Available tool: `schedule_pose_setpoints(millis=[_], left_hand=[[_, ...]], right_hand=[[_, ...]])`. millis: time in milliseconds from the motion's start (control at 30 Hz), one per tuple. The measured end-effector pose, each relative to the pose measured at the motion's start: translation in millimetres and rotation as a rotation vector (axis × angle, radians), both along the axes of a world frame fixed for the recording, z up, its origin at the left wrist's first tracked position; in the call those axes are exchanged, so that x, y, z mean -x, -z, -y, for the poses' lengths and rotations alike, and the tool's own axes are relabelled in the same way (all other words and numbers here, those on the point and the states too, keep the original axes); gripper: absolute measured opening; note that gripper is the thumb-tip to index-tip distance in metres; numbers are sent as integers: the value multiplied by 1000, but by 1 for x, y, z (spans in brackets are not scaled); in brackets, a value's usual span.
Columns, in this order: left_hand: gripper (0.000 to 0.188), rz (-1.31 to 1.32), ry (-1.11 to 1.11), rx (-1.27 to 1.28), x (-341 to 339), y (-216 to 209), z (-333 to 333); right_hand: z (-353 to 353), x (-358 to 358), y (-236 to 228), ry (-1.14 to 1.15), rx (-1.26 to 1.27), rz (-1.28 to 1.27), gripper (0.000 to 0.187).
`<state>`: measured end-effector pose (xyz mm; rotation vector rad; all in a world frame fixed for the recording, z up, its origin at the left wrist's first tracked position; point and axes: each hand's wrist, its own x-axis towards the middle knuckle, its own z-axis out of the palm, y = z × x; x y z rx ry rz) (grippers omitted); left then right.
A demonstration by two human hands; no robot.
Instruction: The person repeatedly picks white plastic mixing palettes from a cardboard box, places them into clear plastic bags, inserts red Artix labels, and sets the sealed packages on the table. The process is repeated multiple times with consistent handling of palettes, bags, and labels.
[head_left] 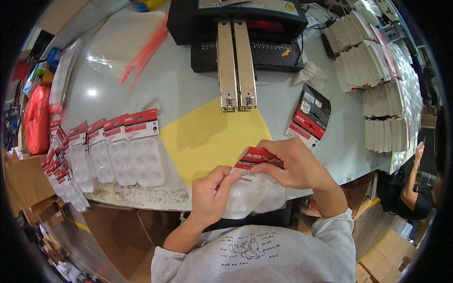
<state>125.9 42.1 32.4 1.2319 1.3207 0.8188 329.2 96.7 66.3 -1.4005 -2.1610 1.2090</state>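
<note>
A red and white header card (246, 161) is held between my hands at the table's front edge. Below it hangs a white plastic palette (257, 194) with round wells, in clear wrapping. My left hand (211, 192) pinches the card's lower left corner between thumb and fingers. At the card's right side, my right hand (296, 162) has closed on it, thumb across the front and fingers behind. The palette's top edge is hidden by the card and fingers. Under the card lies a yellow sheet (212, 137).
Several carded palettes (150, 162) overlap at the left. A black machine (236, 10) with two metal arms (237, 66) stands at the back. To the right are a loose black and red card (309, 118) and card stacks (365, 66). Clear bags (125, 42) lie back left.
</note>
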Motion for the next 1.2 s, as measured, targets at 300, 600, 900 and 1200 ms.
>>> schedule_pose_setpoints(millis=[300,600,900,1200], left_hand=[[20,128,-349,-64,6,17,-6],[24,-15,-301,-49,-9,17,-39],[29,34,-288,-124,-8,68,-85],[29,-383,-286,-167,42,34,-45]], right_hand=[[20,-9,25,461,612,-429,22],[6,6,42,696,635,-632,20],[-21,17,79,892,431,-812,18],[-3,19,41,499,462,-371,22]])
